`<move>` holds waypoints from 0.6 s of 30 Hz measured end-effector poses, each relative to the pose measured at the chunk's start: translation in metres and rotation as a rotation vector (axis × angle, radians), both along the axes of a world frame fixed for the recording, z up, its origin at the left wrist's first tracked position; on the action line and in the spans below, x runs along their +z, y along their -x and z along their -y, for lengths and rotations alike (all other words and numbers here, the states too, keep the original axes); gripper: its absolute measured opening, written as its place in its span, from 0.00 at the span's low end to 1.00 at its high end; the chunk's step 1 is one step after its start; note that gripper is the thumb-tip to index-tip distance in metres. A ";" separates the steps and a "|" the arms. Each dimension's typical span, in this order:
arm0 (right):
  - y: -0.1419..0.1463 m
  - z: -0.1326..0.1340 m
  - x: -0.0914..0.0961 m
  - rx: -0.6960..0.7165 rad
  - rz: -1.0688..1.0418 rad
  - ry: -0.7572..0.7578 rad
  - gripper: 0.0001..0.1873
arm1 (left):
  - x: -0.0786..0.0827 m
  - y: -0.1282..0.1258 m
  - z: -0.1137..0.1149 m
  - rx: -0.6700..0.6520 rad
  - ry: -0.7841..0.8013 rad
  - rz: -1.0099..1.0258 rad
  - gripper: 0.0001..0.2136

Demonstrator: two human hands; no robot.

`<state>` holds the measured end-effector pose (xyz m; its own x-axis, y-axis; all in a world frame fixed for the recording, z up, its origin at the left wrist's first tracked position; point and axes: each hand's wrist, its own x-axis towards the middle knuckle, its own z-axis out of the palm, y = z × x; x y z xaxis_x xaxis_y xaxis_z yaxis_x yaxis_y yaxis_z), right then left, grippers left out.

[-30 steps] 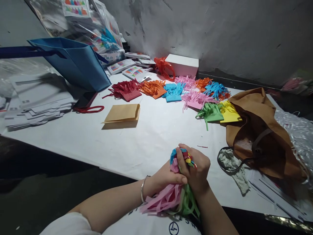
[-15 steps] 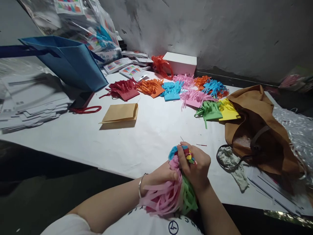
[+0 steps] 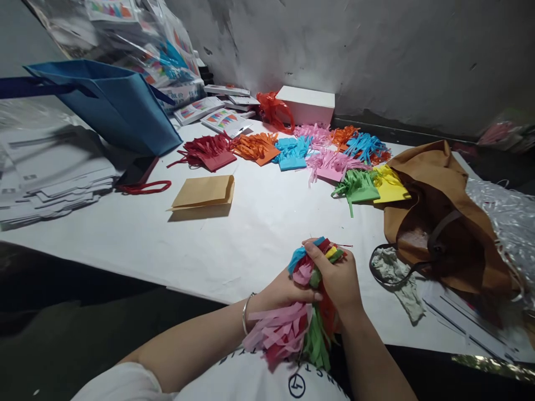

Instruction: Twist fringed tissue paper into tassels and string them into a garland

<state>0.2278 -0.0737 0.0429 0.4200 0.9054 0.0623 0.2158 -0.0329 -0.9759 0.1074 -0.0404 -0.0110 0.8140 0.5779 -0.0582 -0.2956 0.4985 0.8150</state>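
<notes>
Close to my body, a bunch of coloured paper tassels (image 3: pixel 280 331) is held in both hands, its pink, red and green strips hanging over my shirt. My left hand (image 3: pixel 282 292) is closed round the middle of the bunch, a silver bangle at its wrist. Higher up, my right hand (image 3: pixel 340 284) pinches the gathered top, where blue, dark red, yellow and green ends stick out. Part of the fingers is hidden behind the paper. A folded brown paper piece (image 3: pixel 200 192) lies on the white table (image 3: pixel 251 239) ahead of my left arm.
Fringed tissue paper in red, orange (image 3: pixel 256 148), blue, pink, green (image 3: pixel 359 187) and yellow lies along the back. To the left are a blue bag (image 3: pixel 112 106) and stacked white packets (image 3: pixel 54 167). A brown bag (image 3: pixel 443 223) and a crumpled cloth (image 3: pixel 397 278) are at the right.
The bunch has turned in my hands, so more coloured ends show at its top and some red shows beneath. My right hand has shifted its grip; my left has moved slightly right.
</notes>
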 end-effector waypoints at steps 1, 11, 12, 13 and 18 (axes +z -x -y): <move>0.000 0.000 0.000 -0.018 -0.016 0.005 0.18 | 0.000 -0.001 0.001 -0.028 0.015 0.032 0.27; 0.011 -0.001 -0.004 -0.102 -0.016 -0.099 0.14 | -0.004 -0.003 0.007 -0.013 -0.027 -0.040 0.24; 0.009 -0.001 -0.003 -0.089 -0.022 -0.090 0.14 | -0.004 -0.003 0.004 0.000 -0.052 -0.064 0.25; 0.007 -0.001 -0.002 -0.071 -0.044 -0.071 0.13 | -0.003 -0.002 0.002 -0.001 -0.067 -0.084 0.25; -0.007 -0.002 0.006 -0.021 -0.280 0.030 0.16 | 0.011 0.004 -0.001 -0.239 0.056 0.000 0.23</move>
